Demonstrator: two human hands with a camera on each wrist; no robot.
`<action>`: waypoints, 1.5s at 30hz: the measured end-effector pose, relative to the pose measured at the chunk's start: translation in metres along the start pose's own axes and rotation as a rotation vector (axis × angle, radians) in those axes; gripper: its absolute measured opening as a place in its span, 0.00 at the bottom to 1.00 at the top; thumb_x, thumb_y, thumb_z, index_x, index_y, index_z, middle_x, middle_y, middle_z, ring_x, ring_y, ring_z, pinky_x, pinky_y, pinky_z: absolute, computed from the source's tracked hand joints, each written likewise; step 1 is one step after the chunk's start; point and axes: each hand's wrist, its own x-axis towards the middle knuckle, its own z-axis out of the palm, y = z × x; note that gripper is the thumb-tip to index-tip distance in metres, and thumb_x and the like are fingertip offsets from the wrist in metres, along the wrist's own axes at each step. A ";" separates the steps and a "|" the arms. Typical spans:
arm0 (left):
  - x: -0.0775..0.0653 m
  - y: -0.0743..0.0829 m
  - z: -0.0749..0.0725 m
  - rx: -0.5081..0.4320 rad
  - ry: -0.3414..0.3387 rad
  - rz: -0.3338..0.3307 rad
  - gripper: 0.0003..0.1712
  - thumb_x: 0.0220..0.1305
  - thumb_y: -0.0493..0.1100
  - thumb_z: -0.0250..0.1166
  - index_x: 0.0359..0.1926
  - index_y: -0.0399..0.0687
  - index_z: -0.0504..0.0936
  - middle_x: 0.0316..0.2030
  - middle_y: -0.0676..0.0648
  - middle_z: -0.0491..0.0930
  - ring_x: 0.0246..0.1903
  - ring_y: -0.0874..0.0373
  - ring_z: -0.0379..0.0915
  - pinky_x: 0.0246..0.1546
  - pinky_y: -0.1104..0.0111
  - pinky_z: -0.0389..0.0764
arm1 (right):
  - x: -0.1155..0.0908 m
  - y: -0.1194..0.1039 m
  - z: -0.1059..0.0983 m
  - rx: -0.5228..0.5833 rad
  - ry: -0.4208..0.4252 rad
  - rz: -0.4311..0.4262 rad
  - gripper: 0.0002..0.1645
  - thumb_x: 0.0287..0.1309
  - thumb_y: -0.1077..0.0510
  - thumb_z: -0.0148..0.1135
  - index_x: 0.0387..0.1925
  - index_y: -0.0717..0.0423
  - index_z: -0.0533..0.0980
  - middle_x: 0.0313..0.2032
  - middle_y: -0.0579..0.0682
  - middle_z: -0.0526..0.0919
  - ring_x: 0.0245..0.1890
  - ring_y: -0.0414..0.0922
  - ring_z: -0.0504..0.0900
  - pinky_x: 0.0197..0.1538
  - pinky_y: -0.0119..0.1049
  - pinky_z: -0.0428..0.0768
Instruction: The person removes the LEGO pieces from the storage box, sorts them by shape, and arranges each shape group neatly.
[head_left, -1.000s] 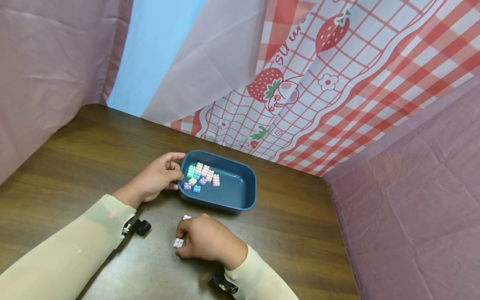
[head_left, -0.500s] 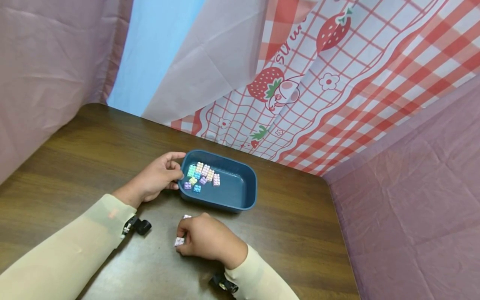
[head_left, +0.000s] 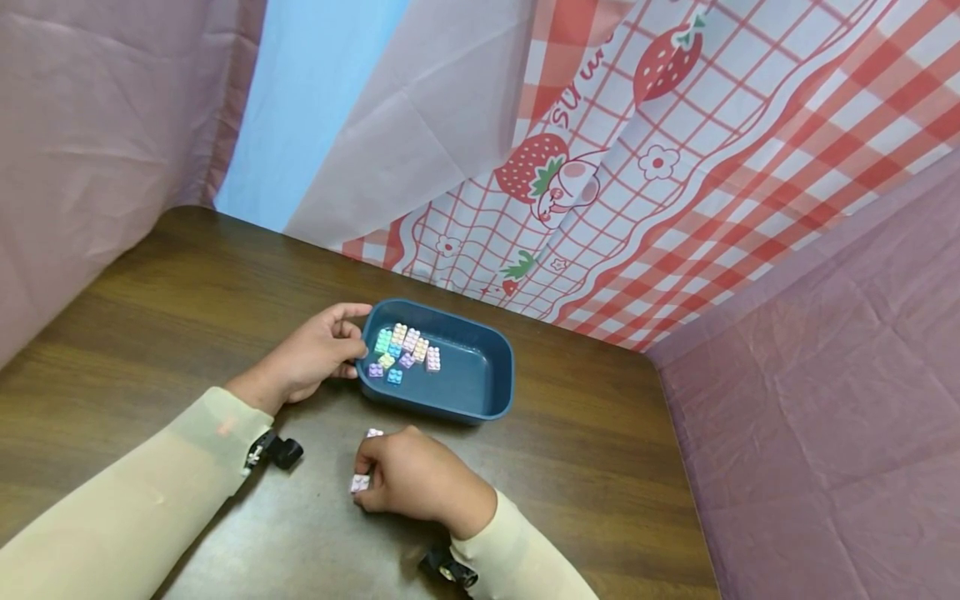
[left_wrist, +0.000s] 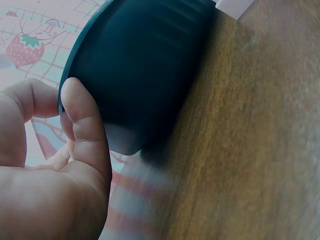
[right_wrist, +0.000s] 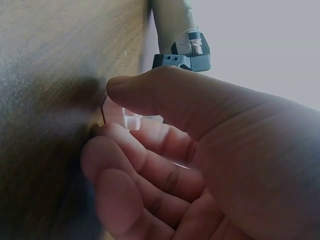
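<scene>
Left of centre, the left hand [head_left: 318, 354] pinches the dark blue tray [head_left: 461, 385] at its rim. At lower centre, the right hand [head_left: 420, 482] grips a pale pink brick [head_left: 360, 483] between thumb and fingers.

Hand [left_wrist: 60, 195] gripping dark tub [left_wrist: 135, 65], wooden table [left_wrist: 245, 130]

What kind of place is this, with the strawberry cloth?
Maybe a little booth for recording, though I can't be sure: pinkish cloths and a strawberry cloth hang around a wooden table, and small black wrist cameras are in view.
</scene>
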 end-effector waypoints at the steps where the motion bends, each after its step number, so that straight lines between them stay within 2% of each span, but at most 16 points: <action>1: 0.000 0.000 0.000 -0.001 0.000 -0.001 0.40 0.71 0.33 0.61 0.80 0.52 0.59 0.45 0.40 0.71 0.36 0.50 0.74 0.33 0.65 0.87 | 0.000 0.000 0.000 0.004 0.000 0.001 0.12 0.53 0.51 0.79 0.33 0.42 0.80 0.19 0.28 0.75 0.18 0.20 0.70 0.23 0.17 0.71; 12: 0.001 -0.001 -0.001 -0.006 -0.001 0.000 0.41 0.71 0.33 0.62 0.80 0.51 0.59 0.45 0.40 0.71 0.36 0.51 0.74 0.32 0.66 0.86 | -0.005 -0.002 -0.006 0.049 0.007 -0.013 0.13 0.54 0.51 0.79 0.37 0.43 0.81 0.21 0.28 0.78 0.20 0.19 0.72 0.26 0.16 0.72; 19: 0.001 -0.001 -0.001 -0.005 -0.003 0.002 0.41 0.70 0.32 0.62 0.80 0.51 0.59 0.45 0.41 0.71 0.36 0.51 0.74 0.33 0.66 0.86 | -0.009 -0.001 -0.019 0.014 0.076 -0.074 0.15 0.53 0.48 0.81 0.38 0.44 0.82 0.26 0.36 0.81 0.26 0.23 0.72 0.31 0.14 0.72; 24: 0.001 -0.001 -0.001 -0.015 -0.004 0.005 0.40 0.70 0.32 0.61 0.80 0.51 0.59 0.45 0.41 0.71 0.37 0.50 0.75 0.32 0.66 0.86 | -0.012 0.000 -0.036 -0.007 0.114 -0.084 0.16 0.51 0.48 0.81 0.39 0.45 0.84 0.30 0.38 0.83 0.30 0.27 0.75 0.34 0.15 0.73; 28: 0.001 -0.001 -0.001 -0.022 -0.007 0.009 0.40 0.71 0.32 0.61 0.79 0.51 0.59 0.44 0.41 0.72 0.37 0.50 0.75 0.32 0.66 0.86 | -0.015 0.002 -0.054 0.004 0.133 -0.056 0.16 0.52 0.47 0.81 0.40 0.43 0.83 0.32 0.37 0.83 0.30 0.29 0.79 0.35 0.17 0.76; 34: 0.001 0.000 -0.001 -0.017 -0.010 0.005 0.40 0.70 0.33 0.61 0.80 0.51 0.59 0.44 0.41 0.72 0.37 0.49 0.75 0.33 0.65 0.87 | -0.016 0.012 -0.085 0.078 0.169 -0.003 0.16 0.54 0.47 0.81 0.40 0.42 0.82 0.34 0.36 0.82 0.29 0.31 0.81 0.35 0.23 0.82; 40: 0.000 0.000 -0.001 -0.005 -0.008 -0.007 0.40 0.71 0.33 0.61 0.80 0.51 0.59 0.46 0.39 0.72 0.37 0.50 0.75 0.34 0.65 0.87 | -0.009 0.036 -0.109 0.127 0.187 0.093 0.16 0.55 0.46 0.81 0.42 0.40 0.83 0.37 0.40 0.84 0.30 0.36 0.83 0.37 0.31 0.85; 45: 0.000 -0.001 -0.001 -0.004 -0.003 -0.011 0.40 0.71 0.34 0.61 0.80 0.53 0.59 0.47 0.40 0.71 0.39 0.49 0.75 0.35 0.64 0.88 | 0.003 0.059 -0.119 0.144 0.180 0.180 0.15 0.54 0.45 0.80 0.41 0.37 0.82 0.38 0.44 0.85 0.35 0.42 0.83 0.39 0.35 0.84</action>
